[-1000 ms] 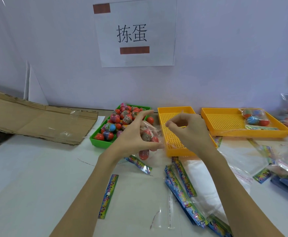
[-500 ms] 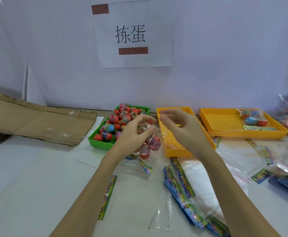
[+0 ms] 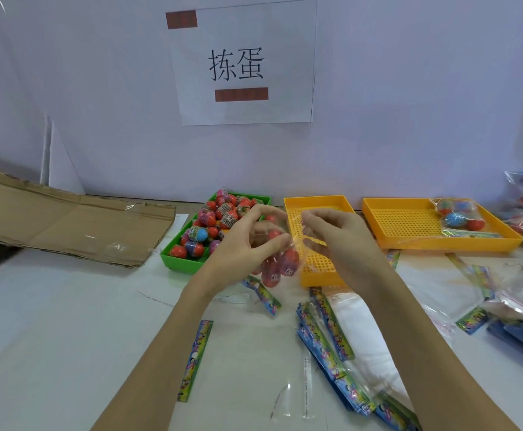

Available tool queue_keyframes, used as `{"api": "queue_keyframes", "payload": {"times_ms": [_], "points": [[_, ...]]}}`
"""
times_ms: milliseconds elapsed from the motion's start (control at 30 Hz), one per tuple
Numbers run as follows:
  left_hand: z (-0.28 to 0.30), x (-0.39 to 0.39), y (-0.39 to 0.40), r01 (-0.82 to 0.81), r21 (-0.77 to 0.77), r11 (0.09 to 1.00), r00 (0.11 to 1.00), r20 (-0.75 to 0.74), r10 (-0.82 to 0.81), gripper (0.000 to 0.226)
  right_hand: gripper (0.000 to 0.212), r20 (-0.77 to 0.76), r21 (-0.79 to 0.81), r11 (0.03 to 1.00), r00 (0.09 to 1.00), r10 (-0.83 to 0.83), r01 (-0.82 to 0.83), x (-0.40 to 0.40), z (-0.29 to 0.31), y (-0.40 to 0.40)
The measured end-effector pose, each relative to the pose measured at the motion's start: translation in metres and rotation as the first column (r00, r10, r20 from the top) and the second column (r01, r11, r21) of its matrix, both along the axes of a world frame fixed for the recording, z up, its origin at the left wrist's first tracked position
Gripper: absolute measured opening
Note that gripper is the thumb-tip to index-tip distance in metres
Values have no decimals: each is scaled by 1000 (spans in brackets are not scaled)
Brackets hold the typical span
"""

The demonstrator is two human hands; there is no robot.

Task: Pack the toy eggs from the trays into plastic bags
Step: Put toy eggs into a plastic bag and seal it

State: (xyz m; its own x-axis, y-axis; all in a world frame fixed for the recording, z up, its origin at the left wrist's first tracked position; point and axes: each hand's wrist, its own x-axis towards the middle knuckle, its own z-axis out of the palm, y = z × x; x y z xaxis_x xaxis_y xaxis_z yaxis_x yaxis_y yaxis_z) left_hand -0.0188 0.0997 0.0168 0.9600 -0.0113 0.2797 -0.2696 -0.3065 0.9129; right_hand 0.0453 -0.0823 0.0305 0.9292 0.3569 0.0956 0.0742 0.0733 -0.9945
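Both hands are working a pinching grip on one clear bag (image 3: 280,259): the left hand (image 3: 241,244) is pinching the bag's mouth between thumb and fingers from the 9 o'clock side, and the right hand (image 3: 344,241) is pinching the opposite edge from 3 o'clock. The bag is hanging between them above the counter (image 3: 67,321), its long axis running down toward 6 o'clock, with a few red eggs (image 3: 288,261) sagging at the bottom, nearer the left hand. The mouth is lying across the gap between the two grips, so sealing it looks like the step in hand; whether it is already closed is too unclear to tell. More eggs are sitting in the green tray (image 3: 185,264) at 10 o'clock. An orange tray (image 3: 322,276) is lying directly behind the bag, and a second one (image 3: 440,241) at 2 o'clock is holding a filled bag (image 3: 457,214).
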Motion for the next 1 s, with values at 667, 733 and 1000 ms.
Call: {"api": "queue_keyframes", "payload": {"times_ms": [667, 733, 1000], "points": [[-2, 12, 0, -322, -462, 826, 944, -220, 245, 34, 10, 75, -49, 995, 993, -86, 90, 5, -14, 5], [0, 11, 9, -248, -461, 852, 957, -255, 141, 33, 10, 38, -43, 994, 995, -94, 96, 7, -14, 2], [-4, 11, 15, -266, -465, 844, 952, -262, 156, 25, 12, 35, -91, 994, 997, -62, 65, 8, -12, 0]]}}
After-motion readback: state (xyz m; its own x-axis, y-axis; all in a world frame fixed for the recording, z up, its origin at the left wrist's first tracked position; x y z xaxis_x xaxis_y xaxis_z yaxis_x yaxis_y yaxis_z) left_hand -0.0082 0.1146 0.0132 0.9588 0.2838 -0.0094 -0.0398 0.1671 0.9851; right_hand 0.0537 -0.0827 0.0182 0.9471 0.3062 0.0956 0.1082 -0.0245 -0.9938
